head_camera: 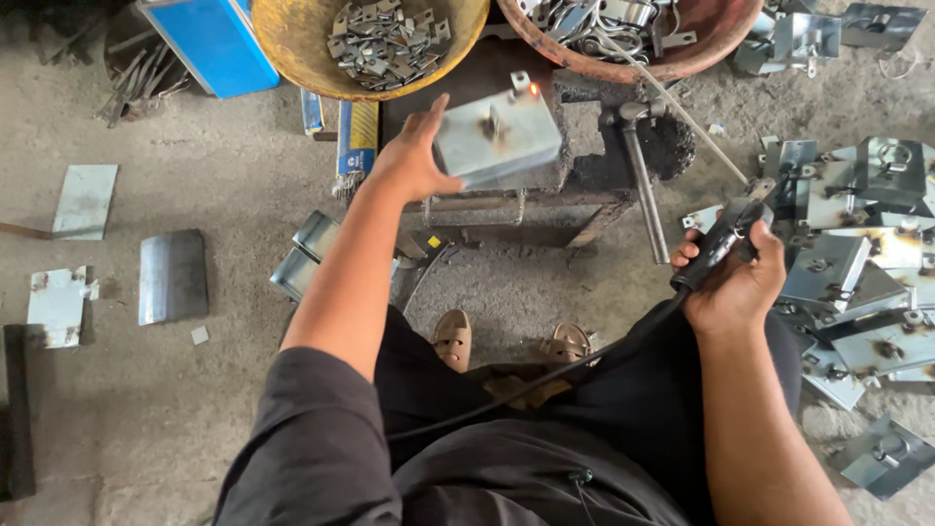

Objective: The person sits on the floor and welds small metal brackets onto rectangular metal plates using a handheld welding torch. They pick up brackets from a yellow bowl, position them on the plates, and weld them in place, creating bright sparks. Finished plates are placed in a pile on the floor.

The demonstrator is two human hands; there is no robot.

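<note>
A steel plate is held at its left edge by the left hand, fingers closed on it, over a dark block. A small spot on the plate seems to glow. The welding holder is gripped by the right hand, beside stacked plates.

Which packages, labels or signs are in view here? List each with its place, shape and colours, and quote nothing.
Blue box: top left, beside the yellow bowl; flat rectangular carton, bright blue with a white edge.
Striped packet: on the floor below the yellow bowl, near the left hand; narrow, yellow and blue, printed, worn.
No signs or screens show.
</note>
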